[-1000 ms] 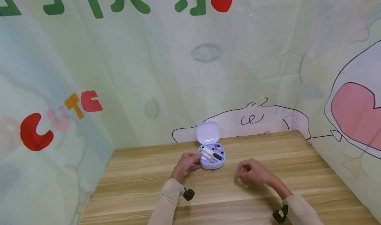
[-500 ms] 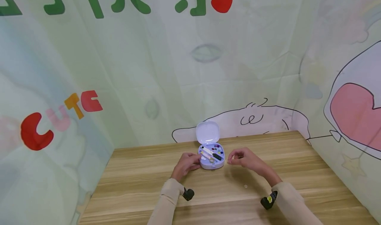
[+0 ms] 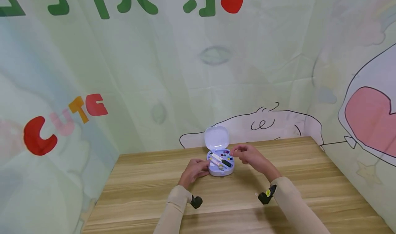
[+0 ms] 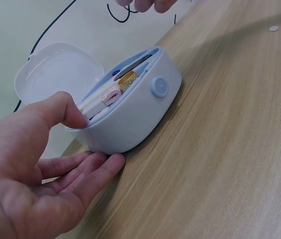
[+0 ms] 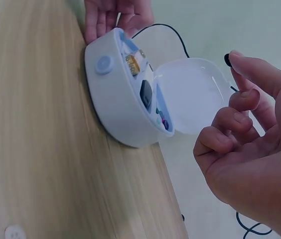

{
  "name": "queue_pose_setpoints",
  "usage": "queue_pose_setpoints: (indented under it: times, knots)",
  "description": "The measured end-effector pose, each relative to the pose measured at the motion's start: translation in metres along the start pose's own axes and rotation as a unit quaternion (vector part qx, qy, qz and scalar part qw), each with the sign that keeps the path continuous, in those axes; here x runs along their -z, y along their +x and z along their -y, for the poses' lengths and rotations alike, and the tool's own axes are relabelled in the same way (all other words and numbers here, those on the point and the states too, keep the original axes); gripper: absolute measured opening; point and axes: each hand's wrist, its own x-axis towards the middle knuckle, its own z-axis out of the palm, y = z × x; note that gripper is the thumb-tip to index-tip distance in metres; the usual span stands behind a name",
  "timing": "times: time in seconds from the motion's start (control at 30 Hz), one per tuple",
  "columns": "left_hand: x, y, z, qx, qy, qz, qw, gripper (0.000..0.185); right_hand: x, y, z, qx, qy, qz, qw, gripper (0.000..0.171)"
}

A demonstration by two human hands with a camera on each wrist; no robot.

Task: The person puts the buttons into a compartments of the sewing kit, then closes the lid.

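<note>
My right hand (image 3: 247,155) has come up off the table (image 3: 148,192) since the earlier shot and now hovers over the right rear corner of the sewing kit (image 3: 220,164); the kit and my left hand (image 3: 194,170) haven't shifted. L to R from the kit: left hand sits against the kit's left side, fingers (image 4: 88,172) lying fairly straight along its base, thumb (image 4: 63,107) hooked over the rim, so it's steadying the box w/ a light grip. The kit itself is a small pale lilac case at the table's mid-back, close to the backdrop, lid (image 3: 216,137) standing up behind it, round button (image 4: 159,86) on its front wall. Inside I can see a white-and-black tool, a small tape roll (image 4: 111,93) and colored bits at the back right. Right hand above that corner: fingers curled, thumb and forefinger tips brought together; can't tell if sth thin is pinched there. Further right of the kit and nearer to me, a small white button (image 5: 14,232) lies alone on the wood.
</note>
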Motion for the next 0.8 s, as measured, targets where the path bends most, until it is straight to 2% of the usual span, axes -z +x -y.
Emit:
queue_pose_setpoints:
  times: [0.13, 0.27, 0.57, 0.8]
  knots:
    - [0.001, 0.002, 0.001, 0.003, 0.0, -0.001, 1.0, 0.032, -0.001, 0.013, 0.005, 0.003, 0.051, 0.003, 0.999, 0.025]
    - [0.001, 0.003, 0.002, 0.003, 0.0, 0.002, 1.0, 0.032, -0.001, 0.022, 0.006, -0.019, 0.079, -0.011, 0.997, 0.021]
    - [0.001, 0.003, 0.003, 0.002, 0.0, 0.004, 1.0, 0.033, -0.007, 0.033, 0.002, -0.051, 0.105, -0.036, 0.993, 0.021]
    - [0.002, 0.003, 0.002, 0.004, 0.001, 0.003, 1.0, 0.034, -0.008, 0.035, -0.004, -0.062, 0.091, -0.046, 0.993, 0.034]
